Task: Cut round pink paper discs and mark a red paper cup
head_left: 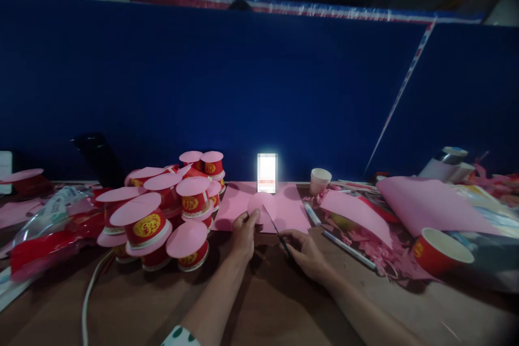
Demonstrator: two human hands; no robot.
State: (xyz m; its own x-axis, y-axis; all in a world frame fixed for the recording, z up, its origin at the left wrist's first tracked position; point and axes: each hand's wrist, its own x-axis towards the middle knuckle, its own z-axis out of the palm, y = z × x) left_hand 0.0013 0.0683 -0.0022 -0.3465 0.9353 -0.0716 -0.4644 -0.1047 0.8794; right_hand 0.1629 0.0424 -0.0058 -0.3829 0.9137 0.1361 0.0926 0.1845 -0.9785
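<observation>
My left hand (244,235) pinches the lower left edge of a round pink paper disc (256,204) between thumb and fingers. My right hand (302,251) is closed around the dark handle of a pair of scissors (275,228). Their thin blade reaches up and left to the disc's right side. Only part of the scissors shows. Beneath the disc, a pink paper sheet (231,208) lies flat on the brown table (259,303). Left of my left hand, red paper bowls with gold print (192,260) stand in a stacked group, topped with shallow pink paper cones (187,239).
A bright screen (267,170) stands against the blue partition (243,81). Around it to the right are a white cup (320,179), markers (351,250), paper scraps (371,248) and a tilted red bowl (438,254). Plastic bags (52,227) and a white cable (87,303) lie left.
</observation>
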